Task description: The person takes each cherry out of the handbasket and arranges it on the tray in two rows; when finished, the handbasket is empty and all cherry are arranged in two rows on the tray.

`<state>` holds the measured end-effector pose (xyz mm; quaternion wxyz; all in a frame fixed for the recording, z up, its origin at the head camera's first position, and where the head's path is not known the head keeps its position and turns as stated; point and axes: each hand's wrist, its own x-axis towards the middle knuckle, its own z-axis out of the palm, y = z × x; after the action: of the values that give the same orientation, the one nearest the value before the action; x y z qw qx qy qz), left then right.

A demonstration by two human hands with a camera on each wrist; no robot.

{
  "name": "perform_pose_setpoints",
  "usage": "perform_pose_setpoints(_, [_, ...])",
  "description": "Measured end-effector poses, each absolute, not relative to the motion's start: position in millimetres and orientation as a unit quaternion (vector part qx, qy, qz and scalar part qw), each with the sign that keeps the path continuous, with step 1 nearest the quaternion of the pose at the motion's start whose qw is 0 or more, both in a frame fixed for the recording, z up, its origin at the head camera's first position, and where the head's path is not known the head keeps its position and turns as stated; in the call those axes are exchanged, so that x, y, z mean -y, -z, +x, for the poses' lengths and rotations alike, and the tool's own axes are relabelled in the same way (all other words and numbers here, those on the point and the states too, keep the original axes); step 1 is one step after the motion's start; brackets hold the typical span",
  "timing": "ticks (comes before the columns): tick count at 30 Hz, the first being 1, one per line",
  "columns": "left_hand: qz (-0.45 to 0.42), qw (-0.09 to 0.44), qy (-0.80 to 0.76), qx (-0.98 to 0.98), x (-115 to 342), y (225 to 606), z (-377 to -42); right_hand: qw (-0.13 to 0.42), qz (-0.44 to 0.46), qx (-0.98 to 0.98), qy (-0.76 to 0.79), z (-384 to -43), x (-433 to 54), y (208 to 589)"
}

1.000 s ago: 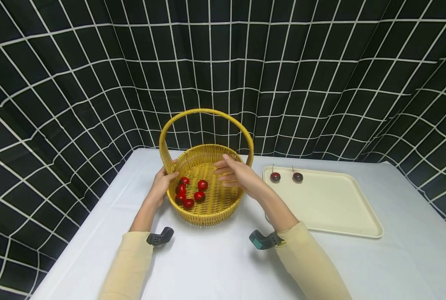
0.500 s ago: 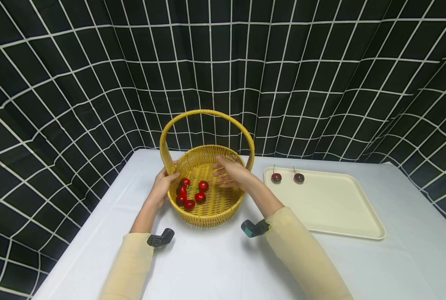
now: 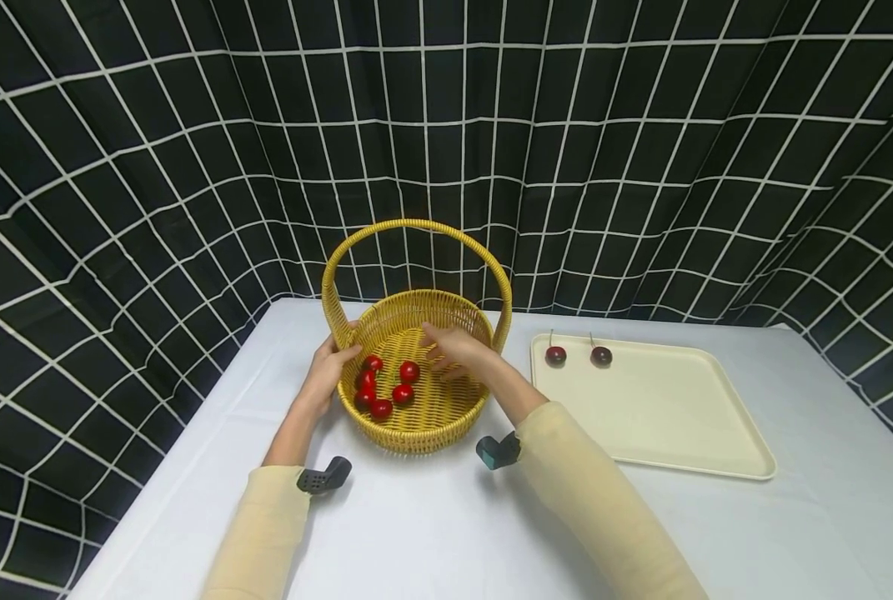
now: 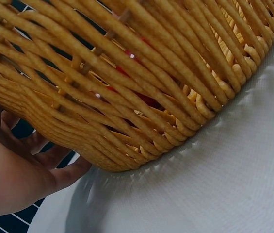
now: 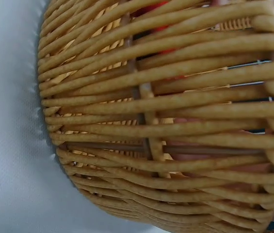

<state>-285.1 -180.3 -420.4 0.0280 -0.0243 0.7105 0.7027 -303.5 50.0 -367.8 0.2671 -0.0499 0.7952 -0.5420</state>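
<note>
Right grip [image 3: 457,348] now deeper in basket [image 3: 446,414], nearer cherries [image 3: 409,372].

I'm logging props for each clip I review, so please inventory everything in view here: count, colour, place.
Basket: 1, yellow-brown wicker with tall handle, on the table, left of the tray
Cherries in the basket: 6 visible, red, mostly in its left half
Tray: 1, cream, on the table's right side
Cherries on the tray: 2, dark red, stemmed, near its far left corner
Table: 1, white surface, under basket and tray
Curtain backdrop: black with white grid, behind and beside the table
Wrist devices: 2, dark, one at each wrist
Sleeves: 2, beige, on the forearms
Left hand: 1, bare, gripping the basket's left side
Right hand: 1, bare, reaching inside the basket's right side
</note>
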Motion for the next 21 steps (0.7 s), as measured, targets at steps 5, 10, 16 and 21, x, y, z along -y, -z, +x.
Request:
perform_pose_setpoints(5, [-0.021,0.028,-0.703,-0.710,181,422,-285,0.277,-0.037,-0.794,0.540,-306,-45,371])
perform_pose_setpoints(10, [-0.022,0.027,-0.705,-0.708,181,422,-286,0.279,-0.038,-0.787,0.550,-309,-40,374])
perform_pose_setpoints(16, [-0.025,0.028,-0.705,-0.708,180,422,-286,0.287,-0.054,-0.793,0.534,-311,-34,379])
perform_pose_setpoints(21, [-0.025,0.028,-0.704,-0.709,180,422,-286,0.278,-0.094,-0.817,0.496,-312,-31,384])
